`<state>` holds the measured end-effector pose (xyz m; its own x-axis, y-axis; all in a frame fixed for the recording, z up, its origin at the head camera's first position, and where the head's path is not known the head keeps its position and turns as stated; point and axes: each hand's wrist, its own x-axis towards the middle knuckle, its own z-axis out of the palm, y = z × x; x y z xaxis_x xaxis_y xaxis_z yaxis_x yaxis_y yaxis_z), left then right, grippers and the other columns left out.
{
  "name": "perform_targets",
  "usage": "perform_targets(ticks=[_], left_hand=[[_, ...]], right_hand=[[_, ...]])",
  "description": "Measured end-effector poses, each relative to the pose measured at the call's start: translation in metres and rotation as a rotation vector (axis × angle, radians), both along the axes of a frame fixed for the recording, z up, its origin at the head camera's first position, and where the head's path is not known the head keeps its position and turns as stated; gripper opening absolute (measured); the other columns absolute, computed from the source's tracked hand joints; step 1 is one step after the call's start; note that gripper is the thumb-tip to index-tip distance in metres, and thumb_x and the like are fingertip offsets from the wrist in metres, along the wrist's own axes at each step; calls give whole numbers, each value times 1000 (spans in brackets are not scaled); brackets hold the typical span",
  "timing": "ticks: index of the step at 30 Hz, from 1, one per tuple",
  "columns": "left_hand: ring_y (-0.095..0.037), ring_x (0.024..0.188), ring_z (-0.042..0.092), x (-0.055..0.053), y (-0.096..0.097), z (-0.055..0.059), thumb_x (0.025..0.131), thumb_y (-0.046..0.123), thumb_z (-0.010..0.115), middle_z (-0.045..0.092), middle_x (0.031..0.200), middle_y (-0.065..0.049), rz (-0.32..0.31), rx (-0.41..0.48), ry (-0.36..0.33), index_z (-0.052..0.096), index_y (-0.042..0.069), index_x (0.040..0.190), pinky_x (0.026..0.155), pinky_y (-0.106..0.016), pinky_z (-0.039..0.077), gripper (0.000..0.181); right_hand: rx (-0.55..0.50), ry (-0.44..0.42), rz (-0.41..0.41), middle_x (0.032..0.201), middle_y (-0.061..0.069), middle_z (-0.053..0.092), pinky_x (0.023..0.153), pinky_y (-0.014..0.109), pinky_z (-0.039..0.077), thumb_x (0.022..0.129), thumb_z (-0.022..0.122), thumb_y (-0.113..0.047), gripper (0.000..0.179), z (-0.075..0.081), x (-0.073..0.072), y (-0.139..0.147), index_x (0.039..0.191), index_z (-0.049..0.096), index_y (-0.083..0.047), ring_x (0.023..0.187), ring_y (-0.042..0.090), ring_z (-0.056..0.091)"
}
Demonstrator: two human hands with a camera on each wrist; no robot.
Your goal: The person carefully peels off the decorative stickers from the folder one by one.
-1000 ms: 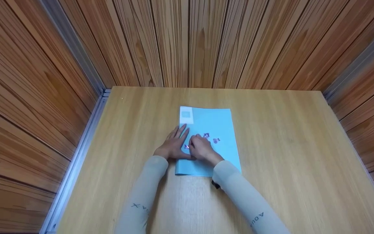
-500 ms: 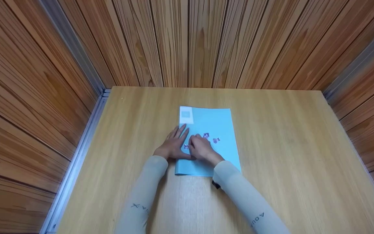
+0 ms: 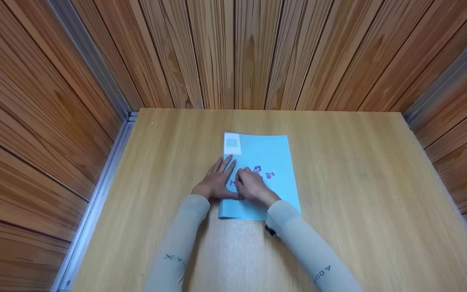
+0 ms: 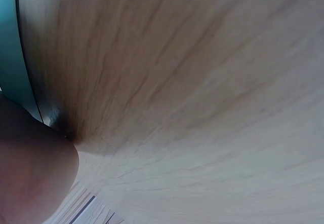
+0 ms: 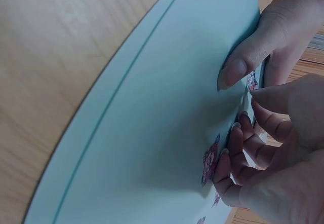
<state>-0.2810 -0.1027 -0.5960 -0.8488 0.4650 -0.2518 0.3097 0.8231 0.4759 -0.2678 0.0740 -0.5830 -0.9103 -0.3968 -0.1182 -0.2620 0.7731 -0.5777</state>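
A light-blue folder (image 3: 268,152) with a white label (image 3: 233,149) in its far left corner lies flat on the table. My left hand (image 3: 217,183) rests on its left side, fingers spread and thumb stretched across the cover. Close by, my right hand (image 3: 251,185) is curled over the cover. In the right wrist view, its thumb and index finger pinch the edge of a small pink-purple sticker (image 5: 252,80) next to the left thumb. More such stickers, one (image 3: 257,168) beyond the right hand and one (image 3: 270,175) beside it, sit on the cover.
The folder lies mid-table on a light wooden tabletop (image 3: 351,174). Wood-panelled walls (image 3: 253,52) stand at the back and both sides, with a metal rail (image 3: 95,202) along the left edge.
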Motion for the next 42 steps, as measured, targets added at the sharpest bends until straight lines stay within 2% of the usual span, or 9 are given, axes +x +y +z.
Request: perform_targets(ticks=[4, 11, 15, 34, 42], left_hand=[[-30, 158, -13, 0, 0, 0, 76, 77, 72, -12, 172, 8, -3, 0, 4, 6, 25, 166, 126, -55, 6, 123], [-32, 158, -11, -4, 0, -4, 78, 74, 72, -10, 173, 2, -45, -44, 34, 6, 20, 166, 127, -51, 3, 123], [-29, 158, -13, -3, 0, -3, 77, 76, 71, -13, 172, 6, -31, -44, 14, 4, 23, 166, 127, -50, 2, 123], [-30, 158, -12, 0, 1, 0, 77, 76, 72, -12, 172, 6, -6, -22, 7, 6, 25, 166, 126, -54, 5, 122], [-30, 158, -11, -1, 1, -2, 76, 75, 73, -11, 173, 7, -1, -26, 8, 7, 25, 166, 126, -54, 7, 123]], right_hand=[[-1, 6, 4, 94, 5, 55, 75, 38, 49, 103, 58, -13, 6, 1, 1, 0, 103, 62, -8, 82, 22, 54], [-12, 22, 23, 92, 5, 56, 75, 40, 48, 103, 56, -11, 7, 2, 2, 1, 100, 62, -7, 82, 23, 53], [-22, 0, 14, 93, 4, 55, 74, 37, 48, 103, 55, -14, 7, 1, 2, 2, 101, 61, -10, 81, 21, 53], [-37, -40, 42, 93, 3, 56, 74, 36, 48, 103, 55, -13, 7, 3, 0, 6, 102, 61, -10, 82, 20, 53], [-40, 2, 69, 90, 5, 57, 75, 38, 47, 99, 56, -8, 6, 3, -1, 7, 98, 62, -6, 82, 22, 53]])
